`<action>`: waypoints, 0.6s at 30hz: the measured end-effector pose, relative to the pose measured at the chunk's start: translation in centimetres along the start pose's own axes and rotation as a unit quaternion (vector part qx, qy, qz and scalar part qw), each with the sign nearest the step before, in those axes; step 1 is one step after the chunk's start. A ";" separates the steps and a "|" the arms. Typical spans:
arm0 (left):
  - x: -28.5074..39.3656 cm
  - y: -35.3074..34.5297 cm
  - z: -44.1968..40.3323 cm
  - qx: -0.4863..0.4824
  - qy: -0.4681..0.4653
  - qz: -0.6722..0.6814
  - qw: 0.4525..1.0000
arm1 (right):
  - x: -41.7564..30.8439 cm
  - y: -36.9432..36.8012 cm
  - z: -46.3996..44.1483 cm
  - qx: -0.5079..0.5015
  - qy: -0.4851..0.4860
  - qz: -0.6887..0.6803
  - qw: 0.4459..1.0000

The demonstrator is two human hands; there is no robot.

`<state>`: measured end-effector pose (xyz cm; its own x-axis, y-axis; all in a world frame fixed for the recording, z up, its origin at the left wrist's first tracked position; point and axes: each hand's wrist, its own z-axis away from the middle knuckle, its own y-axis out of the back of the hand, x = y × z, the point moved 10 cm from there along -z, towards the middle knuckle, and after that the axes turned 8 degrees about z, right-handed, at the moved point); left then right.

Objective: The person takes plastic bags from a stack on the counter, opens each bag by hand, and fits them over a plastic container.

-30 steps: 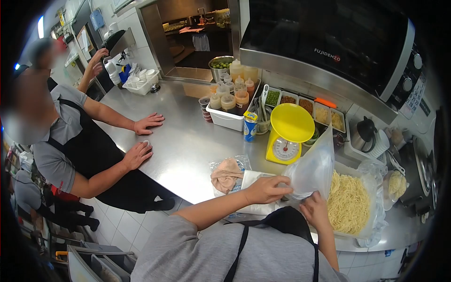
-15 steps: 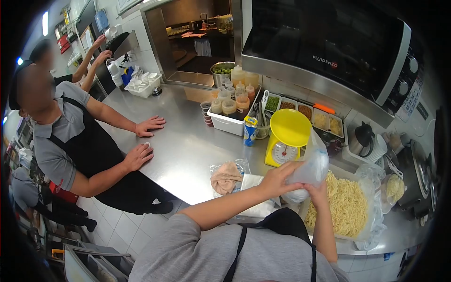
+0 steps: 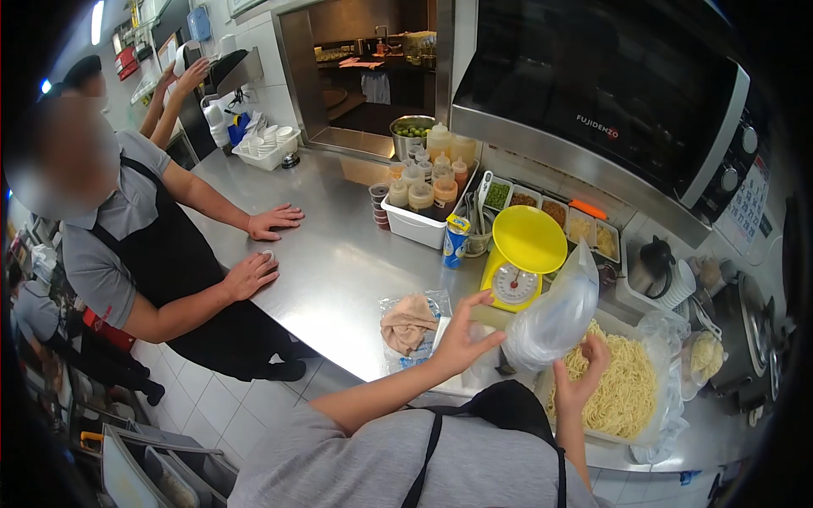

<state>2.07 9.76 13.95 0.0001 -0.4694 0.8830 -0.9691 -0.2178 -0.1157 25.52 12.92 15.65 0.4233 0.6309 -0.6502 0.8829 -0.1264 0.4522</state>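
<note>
Plastic bag: one, clear and puffed out (image 3: 555, 317); right of the frame's middle, between the two hands and a little above them.
Bag's long axis: slanting, rounded end at lower left, narrow point at upper right.
Left hand: beside the bag's lower-left side (image 3: 463, 343); fingers spread, thumb toward the film, no closed grip on it.
Right hand: below the bag's lower-right side (image 3: 583, 377); thumb and fingers parted, loosely curved.
Nearer hand: neither clearly; both lie close to the rounded end. Whether either touches the film, cannot tell.
Scale: yellow (image 3: 514, 286), just beyond the bag, which overlaps its lower right in view; the nearest upright thing on that side.
Noodles: a heap (image 3: 622, 381) in a shallow tray (image 3: 614, 438), lower right; right hand over its left part.
Cloth: pinkish, crumpled (image 3: 408, 323), left of the left hand, on clear plastic.
Drink can: blue and yellow (image 3: 456, 242), left of the scale.
Sauce bottles: grouped in a white tub (image 3: 412, 227), upper middle.
Co-worker's hands: two, resting on the steel counter (image 3: 330, 254), left of the frame, well apart from the bag.
</note>
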 end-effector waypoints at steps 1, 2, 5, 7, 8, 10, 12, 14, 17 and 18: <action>1.0 0.3 0.2 0.002 0.000 0.000 1.000 | -3.2 1.5 0.8 0.056 0.095 0.097 0.989; 0.9 0.2 0.9 -0.019 0.069 0.103 0.992 | -5.7 0.2 0.9 -0.009 0.157 0.068 0.985; 2.8 -1.8 2.4 -0.070 0.140 0.253 0.955 | -11.7 -4.5 0.5 -0.170 0.180 -0.035 0.968; 4.1 -2.6 3.0 -0.097 0.134 0.300 0.939 | -11.6 -7.0 0.9 -0.206 0.108 -0.105 0.967; 4.7 -2.6 3.1 -0.090 0.125 0.332 0.931 | -10.7 -8.5 1.1 -0.241 0.040 -0.173 0.954; 4.9 -1.4 3.1 -0.090 0.111 0.296 0.944 | -9.4 -10.2 2.5 -0.283 -0.037 -0.236 0.929; 5.8 -0.8 2.9 -0.102 0.087 0.198 0.971 | -8.5 -11.2 3.2 -0.321 -0.116 -0.295 0.893; 6.0 -0.6 3.0 -0.112 0.068 0.101 0.986 | -8.6 -10.4 2.6 -0.321 -0.043 -0.193 0.926; 4.8 -0.7 3.6 -0.139 0.090 0.075 0.983 | -6.8 -10.8 3.0 -0.344 -0.054 -0.215 0.912; 4.5 -0.8 3.9 -0.154 0.095 0.076 0.981 | -6.1 -11.2 3.2 -0.343 -0.055 -0.215 0.913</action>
<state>3.85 4.50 16.26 -0.1686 -0.3027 0.9380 -0.9827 0.1252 -0.1362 13.67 8.03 12.61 0.1191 0.4249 -0.8974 0.6534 0.6470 0.3930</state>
